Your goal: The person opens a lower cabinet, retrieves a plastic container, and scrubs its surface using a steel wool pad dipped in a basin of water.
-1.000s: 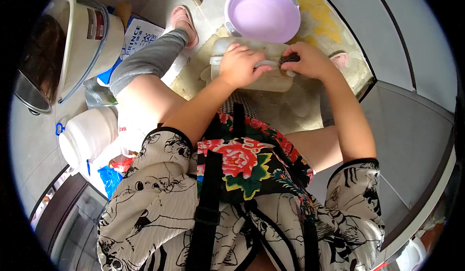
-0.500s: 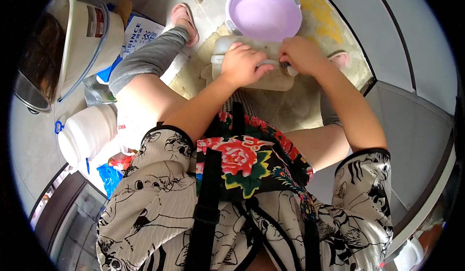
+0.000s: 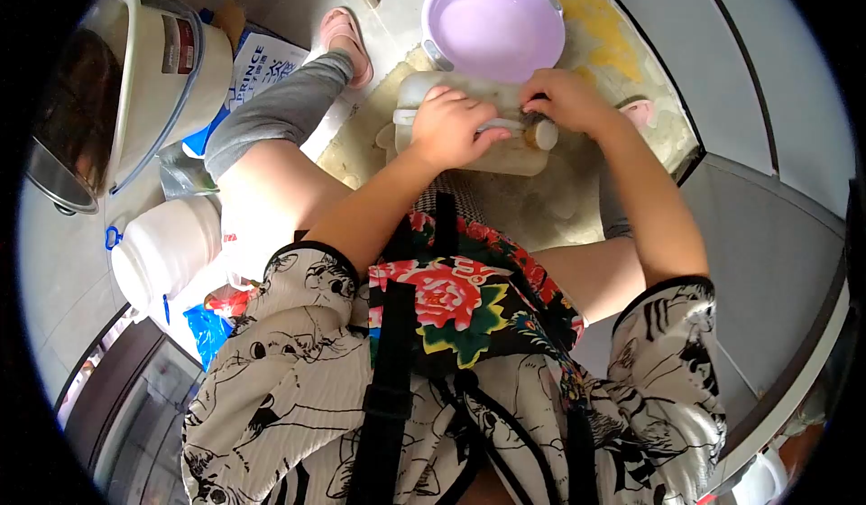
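A cloudy plastic jug (image 3: 501, 158) lies between my knees, with a handle bar along its upper side and a round pale cap (image 3: 545, 134) at the right end. My left hand (image 3: 454, 129) is closed over the jug's handle, thumb lying along it. My right hand (image 3: 566, 101) is just above the cap, its fingers pinched together by the jug's neck. Something dark and brownish shows beneath those fingertips, too small to name. Just beyond the jug is a lilac basin (image 3: 492, 22) with what looks like water in it.
On the left stand a large cream bucket (image 3: 171, 99) with a dark item in it and a white lidded tub (image 3: 169, 248). A blue-and-white carton (image 3: 262, 68) is behind my leg. Grey panels (image 3: 722, 81) rise on the right. The floor (image 3: 577, 189) looks wet.
My right hand has drawn up and slightly back from the jug's end, so the round cap now shows. My left hand keeps its hold on the handle.
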A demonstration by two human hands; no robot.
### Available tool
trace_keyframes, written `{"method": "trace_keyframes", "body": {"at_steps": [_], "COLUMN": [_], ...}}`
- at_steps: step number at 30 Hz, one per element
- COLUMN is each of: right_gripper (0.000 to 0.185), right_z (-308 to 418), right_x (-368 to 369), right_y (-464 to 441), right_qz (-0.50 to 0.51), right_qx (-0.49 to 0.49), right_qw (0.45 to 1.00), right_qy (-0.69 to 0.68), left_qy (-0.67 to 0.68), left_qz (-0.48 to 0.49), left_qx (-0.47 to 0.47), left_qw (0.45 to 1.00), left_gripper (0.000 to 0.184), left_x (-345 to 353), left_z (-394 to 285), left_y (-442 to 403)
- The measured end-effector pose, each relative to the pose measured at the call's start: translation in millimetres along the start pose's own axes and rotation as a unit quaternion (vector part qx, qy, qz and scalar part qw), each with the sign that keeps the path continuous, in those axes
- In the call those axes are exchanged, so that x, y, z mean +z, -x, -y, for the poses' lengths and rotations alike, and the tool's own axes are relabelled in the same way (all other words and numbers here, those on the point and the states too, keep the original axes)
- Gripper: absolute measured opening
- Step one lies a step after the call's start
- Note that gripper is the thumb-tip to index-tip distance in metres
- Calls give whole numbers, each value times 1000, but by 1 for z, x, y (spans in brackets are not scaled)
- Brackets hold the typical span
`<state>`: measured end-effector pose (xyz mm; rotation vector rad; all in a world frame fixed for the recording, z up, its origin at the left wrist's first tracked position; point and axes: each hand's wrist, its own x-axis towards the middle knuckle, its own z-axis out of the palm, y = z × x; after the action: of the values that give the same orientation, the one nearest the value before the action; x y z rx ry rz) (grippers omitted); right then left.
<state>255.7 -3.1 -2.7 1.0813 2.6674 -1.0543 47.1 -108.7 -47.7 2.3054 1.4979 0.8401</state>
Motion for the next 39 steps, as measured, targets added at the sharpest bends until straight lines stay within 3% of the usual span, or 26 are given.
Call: {"method": "trace_keyframes", "body": {"at_steps": [3,5,6,8,11,12,15,17,19,20,22,26,29,32,34,36,38,39], "right_gripper": [14,15,15,18,22,25,19,18,20,20,21,17,16,17,17,19,20,20], "right_z": [-33,-48,-55,-69,-38,-35,-24,-19,-18,-15,-7,-40,-53,-62,-51,-22,-8,-6], "right_x": [-6,-1,10,27,54,67,81,81,74,70,56,65,72,74,58,51,54,48], "right_y": [11,30,37,38,59,65,74,64,43,31,11,20,45,43,23,-8,-51,-59], "right_qz": [60,-99,-89,-284,-282,-271,-300,-279,-259,-261,-140,-183,-208,-243,-196,-108,-12,-14], "right_qx": [34,80,84,176,138,76,91,106,-3,-3,-58,-72,19,57,48,-6,-74,-78], "right_qw": [995,992,992,920,938,955,941,943,965,965,988,979,963,938,965,989,981,982], "right_qy": [76,-21,-26,-204,-147,-88,-126,-144,-30,-30,-36,-55,-171,-239,-166,-96,-176,-172], "left_qy": [2,5,9,12,13,16,20,24,9,8,-2,2,23,30,30,58,86,83], "left_qz": [7,-11,-16,-6,11,12,5,-2,-15,-14,-10,-40,-19,-93,-129,-114,-98,-102], "left_qx": [-10,-2,4,3,-1,4,19,30,39,40,44,51,36,10,-126,-129,-123,-120], "left_qw": [1000,1000,1000,1000,1000,1000,1000,999,999,999,999,998,999,995,983,983,984,984], "left_gripper": [29,29,29,29,29,29,29,29,29,29,30,29,29,26,24,24,24,24], "left_x": [-1,0,1,0,-6,-7,-6,-4,-5,-6,-6,-6,-4,-4,-1,2,3,2], "left_z": [-1,3,-1,-6,-11,-13,-19,-21,-22,-21,-18,-8,-9,-5,2,1,4,7], "left_y": [3,-1,4,14,19,21,31,36,35,35,36,26,28,35,50,58,56,51]}}
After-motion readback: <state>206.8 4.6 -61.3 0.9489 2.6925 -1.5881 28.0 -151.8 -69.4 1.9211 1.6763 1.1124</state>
